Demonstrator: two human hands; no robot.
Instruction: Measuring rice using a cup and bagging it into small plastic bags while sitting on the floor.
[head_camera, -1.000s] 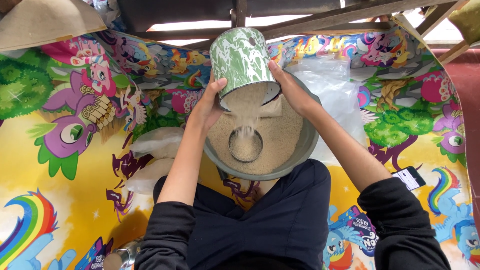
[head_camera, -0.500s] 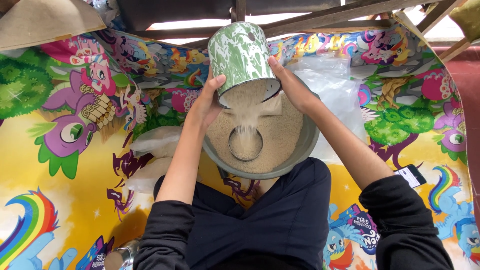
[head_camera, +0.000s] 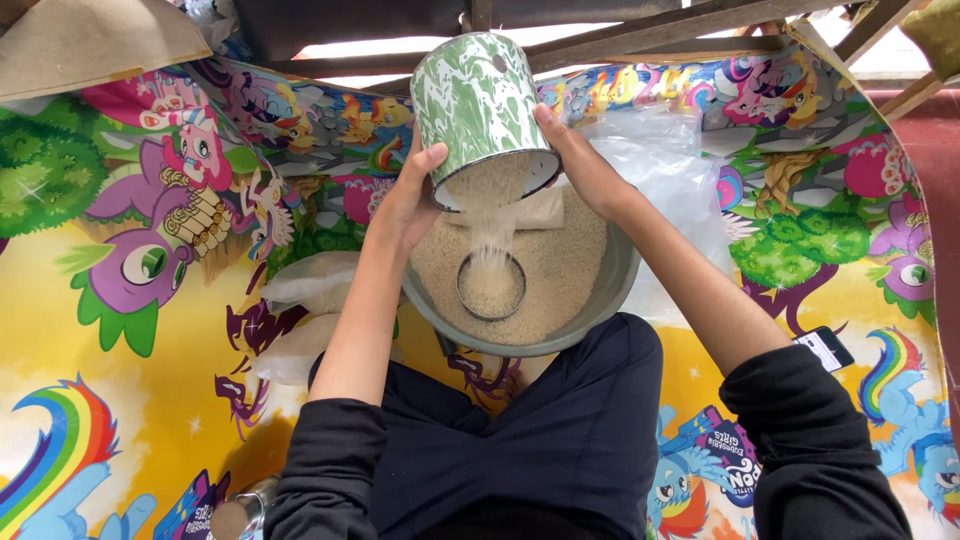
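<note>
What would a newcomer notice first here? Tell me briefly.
First, the green-and-white marbled can, tilted between the left hand and right hand at top centre, spilling grain. The grain falls into a small tin in the grey basin just below. Around it all lies a bright cartoon mat.

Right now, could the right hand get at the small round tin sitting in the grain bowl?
Probably yes: the small tin lies open just below the right hand, but that hand is busy holding the tilted green mug.

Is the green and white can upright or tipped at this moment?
Tipped. The green and white can leans mouth-down between both hands, and grain streams from it into the small tin in the basin.
</note>
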